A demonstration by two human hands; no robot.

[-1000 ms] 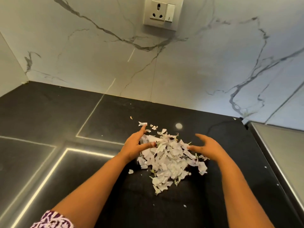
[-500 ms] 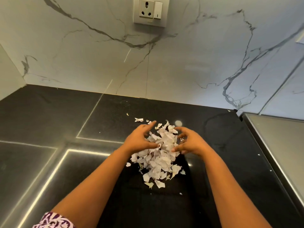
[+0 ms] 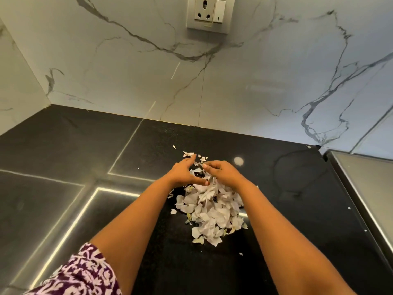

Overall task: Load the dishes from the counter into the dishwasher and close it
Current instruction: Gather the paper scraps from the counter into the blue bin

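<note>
No dishes and no dishwasher are in view. A heap of whitish torn scraps (image 3: 210, 211) lies on the black counter (image 3: 74, 145) in front of me. My left hand (image 3: 185, 173) presses against the heap's far left side, index finger and thumb stretched out. My right hand (image 3: 225, 175) meets it from the right, fingers curled over scraps at the top of the heap. The two hands nearly touch above the pile.
A few stray scraps (image 3: 188, 154) lie just beyond my fingers. A steel surface (image 3: 372, 188) borders the counter on the right. The marble wall behind carries a socket and switch (image 3: 209, 13). My patterned sleeve (image 3: 80, 273) shows at lower left.
Both hands have swept inward from the sides until they almost meet. The scattered scraps have been pushed into a narrower, taller heap, closer to me.
</note>
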